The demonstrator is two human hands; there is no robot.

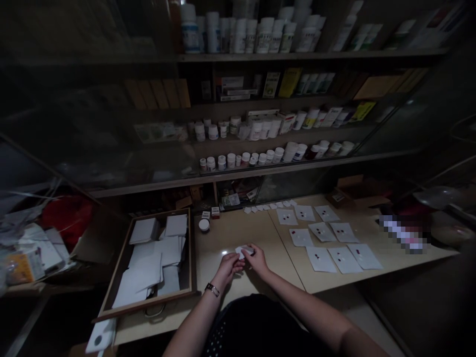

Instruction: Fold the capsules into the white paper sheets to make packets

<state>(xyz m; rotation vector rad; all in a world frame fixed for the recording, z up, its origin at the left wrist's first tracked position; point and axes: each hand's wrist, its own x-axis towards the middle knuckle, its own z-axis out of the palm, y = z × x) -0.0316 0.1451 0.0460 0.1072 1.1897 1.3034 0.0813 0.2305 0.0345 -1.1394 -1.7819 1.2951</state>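
Observation:
Between my two hands, just above the table, is a small folded white paper packet [244, 252]. My left hand [231, 266] pinches its left side, with a dark banded watch on the wrist. On the packet's right side, my right hand [257, 259] grips with thumb and fingers. To the right, several white paper squares [320, 259] lie spread in rows, with dark red and pale pills on them. A row of small folded packets [268, 207] sits at the back of the table. Whatever the held packet contains is hidden.
A wooden drawer [193, 253] with stacks of white paper stands at left. Behind it are a small white-lidded jar [204, 225] and small boxes [215, 212]. Shelves of medicine bottles [264, 37] rise behind the table [275, 277]. An open cardboard box [362, 198] sits back right.

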